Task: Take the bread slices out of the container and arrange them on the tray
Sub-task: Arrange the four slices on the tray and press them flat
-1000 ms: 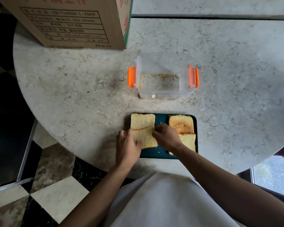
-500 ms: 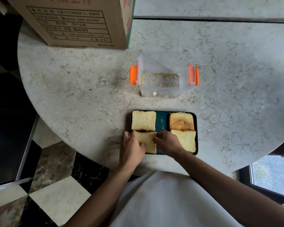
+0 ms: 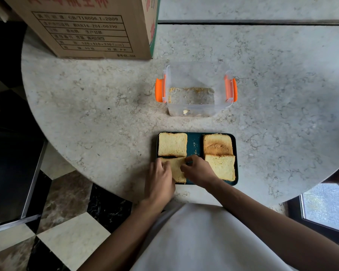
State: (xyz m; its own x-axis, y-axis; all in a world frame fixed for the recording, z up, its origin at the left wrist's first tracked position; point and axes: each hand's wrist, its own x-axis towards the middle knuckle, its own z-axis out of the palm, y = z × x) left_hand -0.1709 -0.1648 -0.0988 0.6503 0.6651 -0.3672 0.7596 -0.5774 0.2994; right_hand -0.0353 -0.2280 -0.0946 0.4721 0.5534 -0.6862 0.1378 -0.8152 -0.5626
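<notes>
A dark teal tray (image 3: 195, 143) lies near the table's front edge with several bread slices on it. One slice (image 3: 172, 144) fills the far left, a toasted slice (image 3: 217, 144) the far right, another slice (image 3: 221, 167) the near right. My left hand (image 3: 160, 178) and my right hand (image 3: 198, 170) pinch the two sides of the near-left slice (image 3: 177, 170), which lies flat on the tray. The clear container (image 3: 196, 106) with orange clips stands behind the tray, holding only crumbs.
A large cardboard box (image 3: 90, 28) stands at the back left of the round marble table (image 3: 106, 114). The table's curved edge runs close to my body. A checkered floor (image 3: 67, 222) lies below on the left, a window (image 3: 327, 208) on the right.
Both hands drew the near-left slice toward me, off the far-left slice it overlapped, and it now lies flat in the tray's near-left corner.
</notes>
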